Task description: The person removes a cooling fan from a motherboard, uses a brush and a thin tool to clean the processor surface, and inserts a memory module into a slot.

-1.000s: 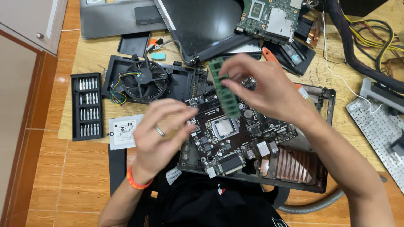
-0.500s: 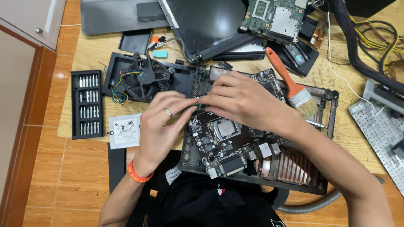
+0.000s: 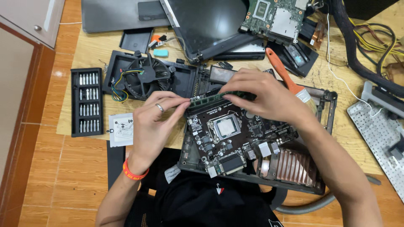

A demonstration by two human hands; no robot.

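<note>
Both hands pinch the green memory module (image 3: 212, 97), which lies level and edge-down along the top edge of the motherboard (image 3: 235, 132). Left hand (image 3: 153, 126): thumb and forefinger closed on the module's left end, ring on one finger, orange wristband at the wrist. Right hand (image 3: 269, 98): fingertips closed on the module's right end, palm covering the board's upper right corner. Vs 1.0 s ago: module was raised and upright in the right hand alone, left hand hanging loose over the board; 0.5 s ago both hands had come down over the slot area; now module is flat at slot level w/ both ends gripped. Just below the fingers sits the CPU (image 3: 226, 126) in its socket. Beyond the left fingertips, a black fan (image 3: 145, 77); farther left, a screwdriver bit set (image 3: 87, 102). Past the right knuckles, an orange-handled brush (image 3: 284, 75). Copper heatsink (image 3: 294, 166) lies near the right forearm
</note>
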